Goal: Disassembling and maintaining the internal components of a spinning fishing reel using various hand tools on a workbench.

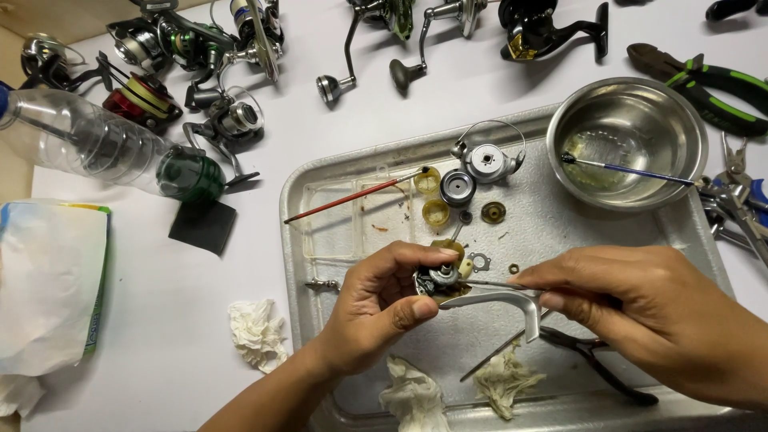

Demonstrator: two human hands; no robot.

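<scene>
Nearest the camera, two crumpled tissue wads lie on the front edge of the metal tray, with black-handled pliers beside them under the right wrist. Just above, the left hand grips a silver fishing-reel body, thumb and fingers pinched around its greasy gear housing; the reel's foot projects to the right. The right hand is closed on a thin metal tool, whose tip touches the housing. Both are held above the centre of the tray. Beyond them on the tray lie a small gear, yellowish greased parts, a round spool cap, a rotor with bail wire and a red-handled brush resting across a clear plastic lid. A steel bowl at the tray's far right corner holds a blue-handled brush. Left of the tray lie a tissue pack and a clear bottle on its side. Farthest, several spinning reels and green-handled pliers lie on the white table.
</scene>
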